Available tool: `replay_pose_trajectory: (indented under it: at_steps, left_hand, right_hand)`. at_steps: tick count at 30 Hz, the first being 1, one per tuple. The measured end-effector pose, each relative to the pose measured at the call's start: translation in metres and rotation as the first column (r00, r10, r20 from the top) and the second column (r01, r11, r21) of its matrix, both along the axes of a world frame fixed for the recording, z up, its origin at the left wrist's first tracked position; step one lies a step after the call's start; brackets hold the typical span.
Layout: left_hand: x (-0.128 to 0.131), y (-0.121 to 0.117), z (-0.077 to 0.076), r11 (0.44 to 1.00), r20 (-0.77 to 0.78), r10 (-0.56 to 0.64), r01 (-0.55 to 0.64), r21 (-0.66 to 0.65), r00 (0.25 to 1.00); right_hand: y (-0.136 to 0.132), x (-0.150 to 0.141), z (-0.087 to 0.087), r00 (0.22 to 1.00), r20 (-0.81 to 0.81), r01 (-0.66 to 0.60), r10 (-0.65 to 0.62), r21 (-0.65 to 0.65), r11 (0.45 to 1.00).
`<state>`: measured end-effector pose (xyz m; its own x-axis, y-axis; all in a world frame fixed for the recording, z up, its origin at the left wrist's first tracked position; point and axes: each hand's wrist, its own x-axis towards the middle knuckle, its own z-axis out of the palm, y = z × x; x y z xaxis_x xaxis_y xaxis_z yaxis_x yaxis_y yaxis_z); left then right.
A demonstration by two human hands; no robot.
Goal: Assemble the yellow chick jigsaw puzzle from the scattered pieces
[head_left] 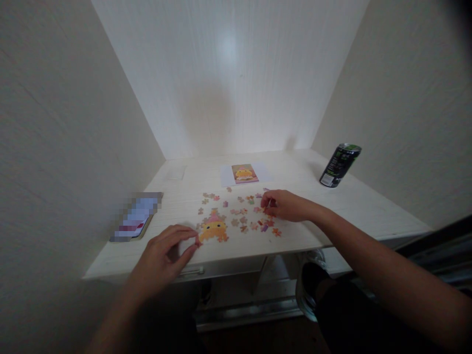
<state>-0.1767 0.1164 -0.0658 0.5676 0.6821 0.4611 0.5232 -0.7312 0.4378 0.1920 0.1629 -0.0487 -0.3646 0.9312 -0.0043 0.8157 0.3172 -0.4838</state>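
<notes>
A phone (137, 215) lies leftmost on the counter (295, 237). The left hand (162, 253) has fingers (184, 232) narrowly parted at the part-built puzzle's (214, 230) left edge, grip unclear. Loose pieces (244, 212) spread toward the right hand (290, 205), fingers curled nearly together, hold hidden. Rightmost, a can (339, 165).

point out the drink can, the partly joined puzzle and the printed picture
drink can (339, 165): head view, middle of its dark side
partly joined puzzle (214, 230): head view, on its yellow area
printed picture (244, 174): head view, about its middle
</notes>
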Motion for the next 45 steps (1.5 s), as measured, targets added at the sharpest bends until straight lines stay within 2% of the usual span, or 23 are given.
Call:
replay_pose_trajectory:
  at_steps: [3,5,8,10,12,14,17,20,24,29,39,45]
  left_hand:
    - [0.000,0.000,-0.001,1.000,-0.001,-0.003,0.003,-0.013,1.000]
    - [0.000,-0.001,-0.002,1.000,-0.010,-0.007,0.007,-0.003,1.000]
    - [0.002,-0.001,-0.001,0.999,-0.059,-0.025,0.027,0.030,0.998]
    - [0.002,0.000,-0.001,0.997,-0.110,-0.038,0.045,0.057,0.993]
    - [0.003,0.000,-0.001,0.995,-0.153,-0.042,0.056,0.086,0.987]
    - [0.002,0.001,-0.003,0.992,-0.182,-0.040,0.061,0.107,0.983]
    - [0.001,0.001,-0.005,0.990,-0.187,-0.041,0.065,0.127,0.981]
    - [0.001,0.001,-0.006,0.988,-0.173,-0.041,0.065,0.138,0.984]
    - [0.000,0.000,-0.005,0.990,-0.178,-0.042,0.064,0.122,0.983]
    - [0.001,-0.001,-0.004,0.992,-0.189,-0.038,0.060,0.114,0.981]
    - [0.001,0.000,-0.003,0.994,-0.176,-0.042,0.059,0.096,0.983]
    - [-0.001,0.000,-0.005,0.992,-0.169,-0.040,0.060,0.111,0.985]
  right_hand:
    - [-0.001,-0.001,0.004,0.999,-0.032,-0.026,0.027,0.016,1.000]
    - [-0.003,-0.007,0.008,0.992,-0.121,-0.029,0.030,0.012,1.000]
    - [-0.009,-0.027,0.011,0.953,-0.303,-0.037,0.010,-0.084,0.996]
    - [-0.016,-0.044,0.011,0.919,-0.395,-0.084,0.004,-0.184,0.979]
    - [-0.022,-0.062,0.010,0.898,-0.440,-0.141,0.034,-0.212,0.967]
    - [-0.027,-0.077,0.009,0.904,-0.425,-0.151,0.053,-0.202,0.968]
    - [-0.029,-0.089,0.006,0.937,-0.347,-0.103,0.049,-0.140,0.985]
    - [-0.026,-0.094,0.002,0.957,-0.284,-0.093,0.068,-0.074,0.993]
    - [-0.024,-0.096,0.000,0.962,-0.251,-0.135,0.108,-0.094,0.986]
    - [-0.026,-0.101,0.004,0.978,-0.183,-0.108,0.096,-0.052,0.993]
    - [-0.022,-0.098,0.002,0.978,-0.187,-0.106,0.092,-0.071,0.992]
    - [-0.017,-0.100,0.001,0.980,-0.199,-0.019,0.011,-0.037,0.999]
